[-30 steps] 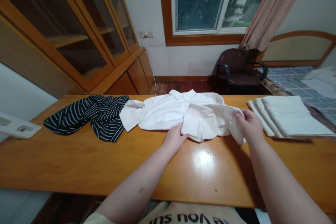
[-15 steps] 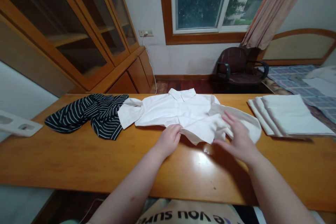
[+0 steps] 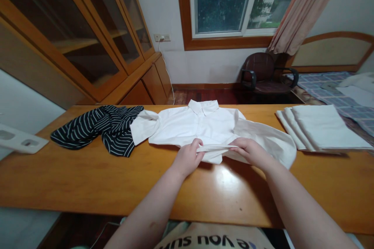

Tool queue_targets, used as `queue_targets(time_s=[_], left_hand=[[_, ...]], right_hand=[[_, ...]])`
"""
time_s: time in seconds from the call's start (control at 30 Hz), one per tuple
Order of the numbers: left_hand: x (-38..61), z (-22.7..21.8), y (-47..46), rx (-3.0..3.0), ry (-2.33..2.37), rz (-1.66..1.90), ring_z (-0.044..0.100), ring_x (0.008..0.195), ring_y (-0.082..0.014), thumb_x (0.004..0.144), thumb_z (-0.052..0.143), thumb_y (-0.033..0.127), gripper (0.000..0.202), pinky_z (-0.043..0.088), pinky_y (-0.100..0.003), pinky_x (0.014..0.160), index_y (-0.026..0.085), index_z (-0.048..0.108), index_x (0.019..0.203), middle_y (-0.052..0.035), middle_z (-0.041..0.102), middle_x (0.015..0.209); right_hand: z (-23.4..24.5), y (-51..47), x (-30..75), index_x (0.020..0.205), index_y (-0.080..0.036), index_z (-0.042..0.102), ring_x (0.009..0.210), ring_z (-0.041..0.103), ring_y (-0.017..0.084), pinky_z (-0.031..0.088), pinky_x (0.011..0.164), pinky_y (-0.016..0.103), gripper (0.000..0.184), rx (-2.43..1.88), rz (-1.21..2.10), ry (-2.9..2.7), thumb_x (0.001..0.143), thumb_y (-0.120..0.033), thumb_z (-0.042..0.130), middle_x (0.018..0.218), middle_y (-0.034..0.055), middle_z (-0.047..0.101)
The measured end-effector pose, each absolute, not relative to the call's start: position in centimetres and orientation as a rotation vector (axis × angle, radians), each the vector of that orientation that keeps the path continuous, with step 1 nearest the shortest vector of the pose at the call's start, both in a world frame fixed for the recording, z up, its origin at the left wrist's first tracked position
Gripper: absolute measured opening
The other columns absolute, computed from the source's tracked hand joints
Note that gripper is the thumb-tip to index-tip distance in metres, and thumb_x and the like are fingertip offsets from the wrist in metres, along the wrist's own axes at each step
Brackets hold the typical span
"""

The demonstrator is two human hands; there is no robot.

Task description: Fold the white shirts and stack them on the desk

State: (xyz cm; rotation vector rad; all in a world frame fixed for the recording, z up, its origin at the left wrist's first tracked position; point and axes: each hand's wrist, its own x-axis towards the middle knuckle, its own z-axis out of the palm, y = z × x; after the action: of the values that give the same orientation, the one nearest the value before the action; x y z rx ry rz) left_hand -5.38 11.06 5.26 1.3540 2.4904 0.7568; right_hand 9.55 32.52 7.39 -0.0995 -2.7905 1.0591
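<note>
A white collared shirt lies spread on the wooden table, collar toward the window. My left hand is closed, pinching the shirt's near hem. My right hand is also closed on the near edge of the fabric, a little to the right, and a strip of hem is stretched between both hands. The right sleeve trails out toward the right.
A black-and-white striped garment lies left of the shirt. A stack of folded white cloths sits at the table's right. A white plastic object is at the far left. Beyond the table stand a dark chair and a wooden cabinet.
My right hand let go of the sleeve at the right, swept leftward over the shirt and now grips the near hem beside my left hand. The sleeve has dropped flat.
</note>
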Motion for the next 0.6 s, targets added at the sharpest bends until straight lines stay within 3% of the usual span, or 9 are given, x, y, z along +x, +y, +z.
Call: queue_targets(time_s=[0.1, 0.2, 0.47, 0.6], left_hand=[[-5.1, 5.6, 11.2, 1.294, 2.477, 0.608, 0.063, 0.077, -0.0220, 0.076, 0.062, 0.044, 0.023, 0.041, -0.027, 0.063, 0.024, 0.060, 0.087, -0.0025, 0.067, 0.080], [-4.7, 5.3, 11.4, 1.296, 2.517, 0.548, 0.062, 0.078, -0.0222, 0.076, 0.062, 0.043, 0.021, 0.040, -0.027, 0.064, 0.023, 0.063, 0.073, -0.0054, 0.068, 0.079], [-4.6, 6.3, 10.9, 1.193, 2.682, 0.570, 0.060, 0.085, -0.0245, 0.079, 0.059, 0.037, 0.016, 0.041, -0.038, 0.083, 0.022, 0.064, 0.074, -0.0065, 0.067, 0.083], [-4.9, 7.2, 10.4, 1.300, 2.753, 0.694, 0.058, 0.093, -0.0240, 0.077, 0.062, 0.032, 0.009, 0.041, -0.038, 0.086, 0.024, 0.065, 0.079, -0.0056, 0.066, 0.095]], right_hand=[[7.6, 32.8, 10.2, 0.092, -0.023, 0.071, 0.085, 0.064, 0.020, 0.048, 0.078, 0.032, 0.029, -0.238, 1.020, -2.663, 0.090, -0.037, 0.046, 0.091, 0.0053, 0.071], [7.6, 32.4, 10.7, 0.089, -0.023, 0.071, 0.083, 0.064, 0.021, 0.048, 0.076, 0.033, 0.029, -0.325, 0.945, -2.514, 0.089, -0.037, 0.045, 0.088, 0.0057, 0.071], [7.9, 31.7, 11.4, 0.083, -0.023, 0.071, 0.079, 0.064, 0.021, 0.050, 0.072, 0.033, 0.027, -0.621, 0.905, -2.128, 0.083, -0.043, 0.053, 0.086, 0.0042, 0.071], [8.2, 32.1, 11.7, 0.082, -0.022, 0.071, 0.081, 0.064, 0.022, 0.049, 0.074, 0.033, 0.025, -0.660, 0.874, -2.036, 0.082, -0.043, 0.057, 0.085, 0.0045, 0.071]])
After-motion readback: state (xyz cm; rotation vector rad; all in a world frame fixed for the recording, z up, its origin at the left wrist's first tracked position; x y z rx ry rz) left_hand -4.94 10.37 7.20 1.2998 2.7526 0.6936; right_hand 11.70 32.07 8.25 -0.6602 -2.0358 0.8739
